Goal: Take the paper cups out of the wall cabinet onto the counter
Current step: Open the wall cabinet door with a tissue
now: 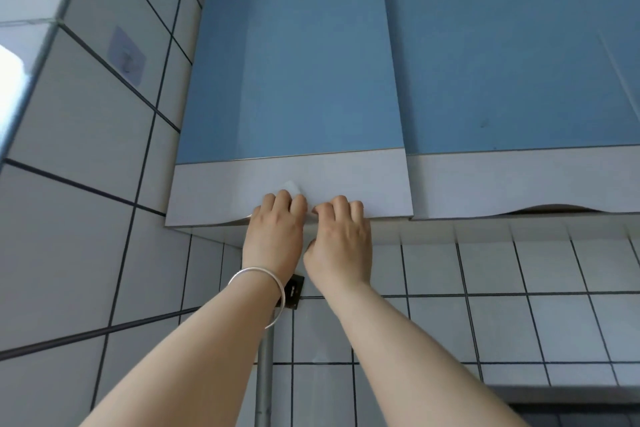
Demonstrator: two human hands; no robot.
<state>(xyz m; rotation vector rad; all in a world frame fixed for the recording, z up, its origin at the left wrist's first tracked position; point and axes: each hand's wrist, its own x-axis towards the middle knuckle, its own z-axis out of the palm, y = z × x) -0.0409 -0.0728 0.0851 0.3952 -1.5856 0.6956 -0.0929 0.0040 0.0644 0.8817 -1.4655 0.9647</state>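
The wall cabinet's left door (291, 80) is blue with a white lower band, and it sits flush and closed. My left hand (275, 229), with a silver bangle on the wrist, hooks its fingers over the door's bottom edge. Right beside it my right hand (341, 236) grips the same bottom edge. The right door (519, 62) is closed too. No paper cups are visible; the cabinet's inside is hidden. The counter is out of view.
White tiled walls surround the cabinet. A clear adhesive hook (127, 55) sticks to the left wall. A metal pipe (265, 374) runs down below my hands, near a dark bracket (294, 291). A thin rail (86, 333) crosses the left wall.
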